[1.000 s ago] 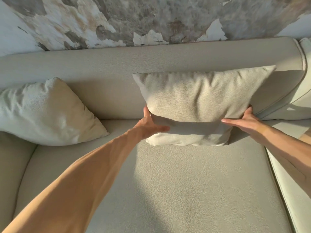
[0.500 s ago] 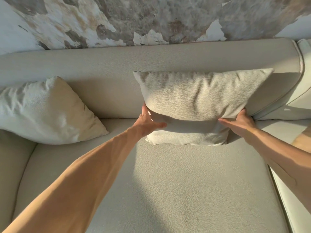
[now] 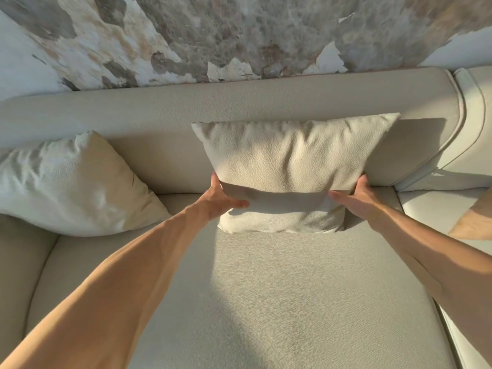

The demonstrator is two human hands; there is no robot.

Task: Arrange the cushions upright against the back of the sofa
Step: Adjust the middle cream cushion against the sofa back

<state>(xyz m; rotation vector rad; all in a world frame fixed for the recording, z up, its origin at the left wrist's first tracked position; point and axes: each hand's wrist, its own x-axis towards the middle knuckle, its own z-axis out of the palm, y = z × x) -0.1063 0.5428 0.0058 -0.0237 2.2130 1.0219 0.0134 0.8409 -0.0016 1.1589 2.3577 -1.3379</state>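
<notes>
Seat (image 3: 292, 288) bare in front. L hand (image 3: 221, 201) + R hand (image 3: 356, 198) clamp cushion (image 3: 290, 166) by lower side edges, fingers closed on fabric. Cushion upright on seat, leaning on backrest (image 3: 213, 107). 2nd cushion (image 3: 72, 182) far left, tilted. Peeling wall (image 3: 213, 35) behind.

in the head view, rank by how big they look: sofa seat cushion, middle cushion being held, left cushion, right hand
1. sofa seat cushion
2-3. middle cushion and left cushion: look alike; the left is cut off by the frame
4. right hand

Both hands (image 3: 221, 201) (image 3: 356, 197) clasp cushion (image 3: 290, 166); upright against sofa back (image 3: 159, 107)
</notes>
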